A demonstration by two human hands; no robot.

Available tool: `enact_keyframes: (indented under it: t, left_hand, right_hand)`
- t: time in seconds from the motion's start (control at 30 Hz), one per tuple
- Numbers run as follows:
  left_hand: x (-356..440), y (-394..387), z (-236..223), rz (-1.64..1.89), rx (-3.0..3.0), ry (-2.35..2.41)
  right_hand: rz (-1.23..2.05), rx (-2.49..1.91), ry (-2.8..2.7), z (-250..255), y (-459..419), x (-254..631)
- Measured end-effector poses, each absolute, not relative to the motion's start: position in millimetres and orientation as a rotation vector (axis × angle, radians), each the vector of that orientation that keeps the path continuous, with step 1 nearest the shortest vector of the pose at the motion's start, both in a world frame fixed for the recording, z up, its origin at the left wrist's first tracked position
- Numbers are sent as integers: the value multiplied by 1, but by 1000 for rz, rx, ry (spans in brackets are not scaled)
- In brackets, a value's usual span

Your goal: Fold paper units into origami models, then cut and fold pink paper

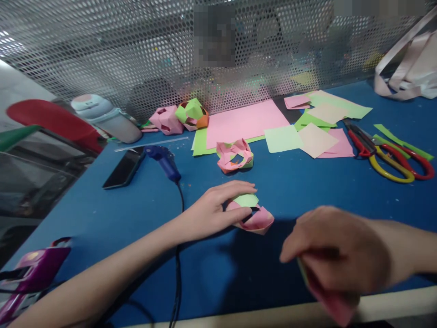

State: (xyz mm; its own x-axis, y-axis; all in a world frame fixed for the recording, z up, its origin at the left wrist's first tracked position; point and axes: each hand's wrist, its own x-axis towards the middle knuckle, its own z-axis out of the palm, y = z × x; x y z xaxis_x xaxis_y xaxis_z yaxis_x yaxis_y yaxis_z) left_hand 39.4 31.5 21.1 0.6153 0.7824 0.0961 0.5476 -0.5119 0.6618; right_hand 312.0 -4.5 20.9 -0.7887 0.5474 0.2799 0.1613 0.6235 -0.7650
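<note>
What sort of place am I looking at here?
Probably a papercraft worktable; I can't tell whether it's in a classroom, workshop or home. On the blue tabletop are a pink-and-green folded-paper piece under the left hand, a pink paper sheet and scissors.

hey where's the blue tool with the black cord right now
In the head view, the blue tool lies left of centre on the table, just right of the phone, farther back than the left hand.
</note>
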Motion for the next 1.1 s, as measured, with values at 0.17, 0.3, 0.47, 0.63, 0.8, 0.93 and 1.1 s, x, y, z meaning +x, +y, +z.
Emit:
enact_keyframes:
  t: [0.17, 0.3, 0.47, 0.63, 0.8, 0.93, 1.1]
  left_hand:
    - [42, 29, 20, 554, 1867, 1129]
    - [45, 27, 15, 597, 1559, 1169]
    - [48, 29, 3, 821, 1577, 1139]
    - [54, 33, -5, 974, 1745, 1202]
    - [57, 35, -8, 1003, 1719, 1227]
    - [54, 36, -9, 1057, 1616, 1190]
    - [48, 40, -13, 1192, 1635, 1184]
  right_hand:
    - [531, -433, -2641, 4, -7, 283]
    - [658, -567, -2585, 0, 12, 273]
    - [954, -725, -2479, 4, 29, 271]
    - [926, -962, -2483, 6, 42, 269]
    - [670, -903, -2695, 7, 55, 265]
    - [546, -916, -2806, 24, 61, 259]
    - [769, -1094, -2822, 62, 73, 244]
